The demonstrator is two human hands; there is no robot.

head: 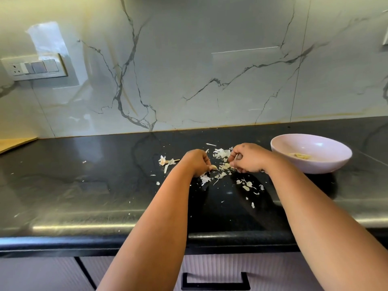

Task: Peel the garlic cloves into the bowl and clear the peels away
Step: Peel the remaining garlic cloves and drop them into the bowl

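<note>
- Garlic clove (213,167) is pinched by the left hand (196,162) over the counter (84,185)
- Peels (225,166) are gripped by the right hand (248,158), beside the bowl (327,164)

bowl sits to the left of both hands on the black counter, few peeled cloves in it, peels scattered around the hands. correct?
Not quite: the bowl is to the right of both hands, beside the right hand, not the left hand. The head view shows this. The rest holds: it sits on the black counter, a few peeled cloves lie in it, and peels are scattered around the hands.
</note>
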